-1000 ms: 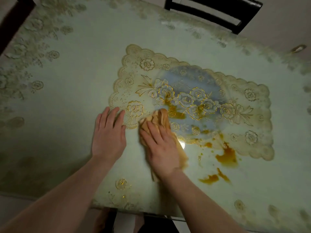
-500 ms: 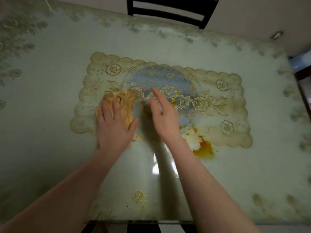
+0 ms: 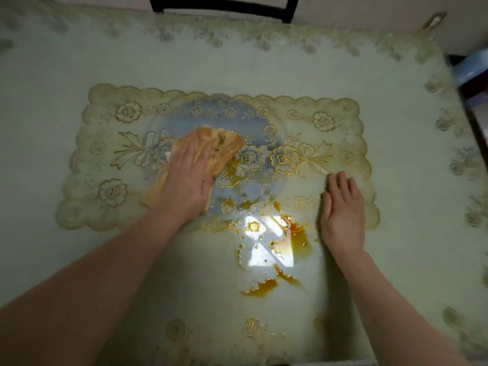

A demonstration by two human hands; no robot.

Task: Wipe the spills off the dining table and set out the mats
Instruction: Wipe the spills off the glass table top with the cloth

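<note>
Pressing cloth (image 3: 225,146) onto mat (image 3: 340,116): left hand (image 3: 184,179), fingers (image 3: 190,154) straight; right hand (image 3: 342,210) flat beside spill (image 3: 299,243).

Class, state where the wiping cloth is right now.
In the head view, the cloth lies left of centre on the placemat, under the left hand, beyond the orange spill.

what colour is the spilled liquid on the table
Amber orange; the spilled liquid shows best in the head view, pooled at the near edge of the mat.

A crumpled tan cloth (image 3: 211,146) lies on a glossy, embossed plastic mat (image 3: 340,122), the smooth tabletop (image 3: 52,64) shining wet around the amber spill (image 3: 298,241), lower centre.
</note>
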